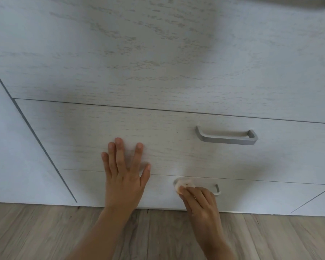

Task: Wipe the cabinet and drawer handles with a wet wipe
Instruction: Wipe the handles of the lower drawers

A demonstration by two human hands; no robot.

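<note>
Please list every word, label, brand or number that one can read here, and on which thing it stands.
None. The drawer fronts, the grey handles, the wipe held by the right hand and the wooden floor show no writing, label or number.

Soft dim daylight, broad shadows, warped edges

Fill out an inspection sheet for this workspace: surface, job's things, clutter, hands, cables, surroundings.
Surface: pale wood-grain drawer fronts, closed.
Job's things: wet wipe pressed on the left end of the bottom handle; middle handle untouched; top handle only partly in view.
Clutter: nothing seen.
Hands: left hand flat on the drawer fronts, fingers spread; right hand pinches the wet wipe.
Cables: nothing seen.
Surroundings: wood-look floor below.
</note>
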